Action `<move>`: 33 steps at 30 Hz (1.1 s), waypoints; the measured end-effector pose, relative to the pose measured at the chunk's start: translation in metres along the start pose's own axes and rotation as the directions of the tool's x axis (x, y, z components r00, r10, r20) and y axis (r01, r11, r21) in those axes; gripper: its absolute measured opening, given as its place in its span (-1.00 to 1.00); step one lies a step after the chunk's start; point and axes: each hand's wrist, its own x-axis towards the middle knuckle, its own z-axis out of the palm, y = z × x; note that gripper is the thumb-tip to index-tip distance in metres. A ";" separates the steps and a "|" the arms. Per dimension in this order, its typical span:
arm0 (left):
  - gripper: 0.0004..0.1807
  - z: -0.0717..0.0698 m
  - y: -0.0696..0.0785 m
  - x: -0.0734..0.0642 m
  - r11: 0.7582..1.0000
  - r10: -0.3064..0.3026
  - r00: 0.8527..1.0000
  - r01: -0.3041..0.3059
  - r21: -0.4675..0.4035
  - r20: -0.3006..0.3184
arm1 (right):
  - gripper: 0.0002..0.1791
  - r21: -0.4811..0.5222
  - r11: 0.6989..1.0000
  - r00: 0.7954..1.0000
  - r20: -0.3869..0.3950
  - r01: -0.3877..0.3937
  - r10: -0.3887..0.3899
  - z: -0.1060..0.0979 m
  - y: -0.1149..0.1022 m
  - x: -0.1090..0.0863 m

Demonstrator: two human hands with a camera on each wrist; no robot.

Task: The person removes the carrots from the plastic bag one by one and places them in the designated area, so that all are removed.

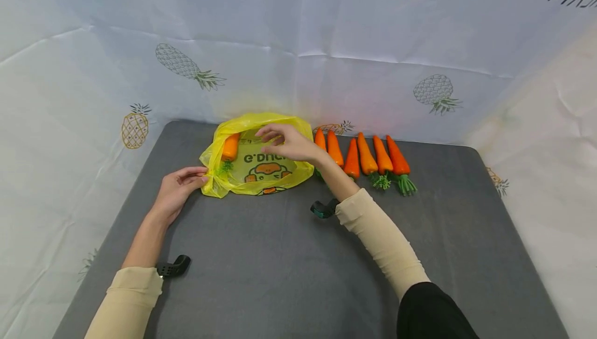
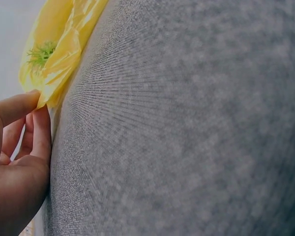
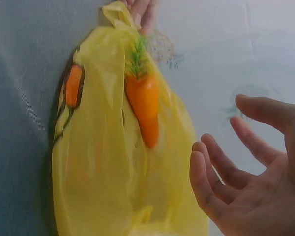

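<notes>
A yellow plastic bag [image 1: 254,186] with a printed cartoon lies on the grey table, its mouth spread wide. Inside, toward its left side, is one orange carrot [image 1: 230,147] with a green top; the right wrist view shows this carrot [image 3: 145,105] too. My left hand [image 1: 179,188] pinches the bag's left edge between thumb and fingers, as the left wrist view also shows. Over the bag's opening hovers my right hand [image 1: 291,144], fingers loosely bent and holding nothing. In the right wrist view that hand [image 3: 255,172] appears beside the bag with its fingers apart.
Several carrots [image 1: 367,155] lie in a row to the right of the bag, tips pointing to the back. The grey table [image 1: 280,266] reaches back to a white cloth [image 1: 298,85] printed with pineapples. Each wrist carries a dark camera mount [image 1: 173,266].
</notes>
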 end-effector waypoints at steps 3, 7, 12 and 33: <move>-0.51 0.000 0.000 0.000 1.000 -0.003 1.000 0.003 -0.009 -0.004 | -0.55 0.033 0.999 1.000 0.021 -0.018 0.017 0.009 -0.002 0.012; -0.48 0.000 0.000 0.000 1.000 -0.002 1.000 0.002 -0.007 0.001 | -0.54 0.059 0.998 0.999 0.031 -0.018 0.017 0.022 -0.003 0.026; -0.46 0.001 0.002 -0.001 1.000 0.005 1.000 -0.005 -0.018 0.003 | -0.50 0.051 0.999 1.000 0.016 -0.015 0.014 0.039 0.001 0.039; -0.47 -0.001 0.002 -0.002 1.000 0.015 1.000 -0.015 -0.016 0.006 | -0.45 -0.039 0.992 0.992 -0.033 -0.119 0.118 0.087 0.032 0.070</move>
